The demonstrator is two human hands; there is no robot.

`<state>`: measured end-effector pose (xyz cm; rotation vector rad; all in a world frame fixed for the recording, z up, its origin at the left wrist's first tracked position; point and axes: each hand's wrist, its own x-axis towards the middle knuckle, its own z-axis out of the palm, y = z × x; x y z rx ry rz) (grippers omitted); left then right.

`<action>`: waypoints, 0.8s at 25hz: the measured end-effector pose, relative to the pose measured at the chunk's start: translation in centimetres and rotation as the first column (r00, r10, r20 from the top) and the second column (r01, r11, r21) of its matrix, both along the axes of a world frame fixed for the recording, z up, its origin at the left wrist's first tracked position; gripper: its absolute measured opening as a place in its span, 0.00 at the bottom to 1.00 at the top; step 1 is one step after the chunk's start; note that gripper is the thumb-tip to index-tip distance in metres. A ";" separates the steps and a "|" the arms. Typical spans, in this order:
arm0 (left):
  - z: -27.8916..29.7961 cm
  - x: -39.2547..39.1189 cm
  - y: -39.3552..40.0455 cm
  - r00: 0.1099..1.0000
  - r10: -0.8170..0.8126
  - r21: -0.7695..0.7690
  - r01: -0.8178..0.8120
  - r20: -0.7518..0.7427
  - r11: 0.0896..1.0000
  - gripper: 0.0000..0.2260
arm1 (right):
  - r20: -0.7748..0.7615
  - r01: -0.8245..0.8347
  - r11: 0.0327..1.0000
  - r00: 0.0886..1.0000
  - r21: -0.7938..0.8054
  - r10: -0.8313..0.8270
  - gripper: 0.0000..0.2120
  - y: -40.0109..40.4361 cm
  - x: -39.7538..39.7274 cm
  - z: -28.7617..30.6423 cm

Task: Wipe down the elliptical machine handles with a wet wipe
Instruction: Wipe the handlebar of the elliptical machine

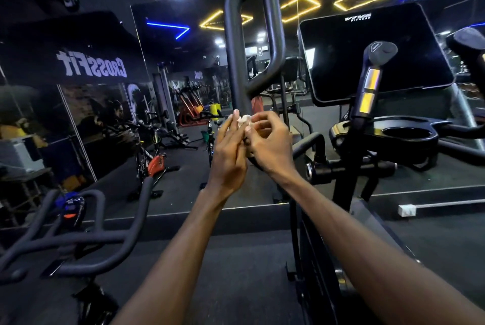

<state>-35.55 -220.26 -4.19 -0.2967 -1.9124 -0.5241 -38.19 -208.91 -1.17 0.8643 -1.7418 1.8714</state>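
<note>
Gym floor beside the mirror wall

A spin bike (78, 233) stands lower left of the fingers; a white wall socket (406, 210) sits lower right.

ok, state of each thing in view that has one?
wet wipe: bunched, pinched between both hands
left hand: fingers mostly straight, touching wipe
right hand: fingers curled, pinching wipe
loop handle: upright, wipe at its lower part
console screen: dark
cup holder: looks empty

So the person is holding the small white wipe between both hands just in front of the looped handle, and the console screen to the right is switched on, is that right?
Not quite: the console screen is dark, showing only reflections, in the head view. The rest stands: both the left hand and right hand hold the white wipe in front of the looped handle.
</note>
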 end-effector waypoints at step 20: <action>7.3 -0.9 0.3 0.995 -0.097 0.713 0.079 -0.016 0.697 0.07 | -0.110 0.321 0.924 0.946 0.208 -0.304 0.13 -2.8 -2.2 2.4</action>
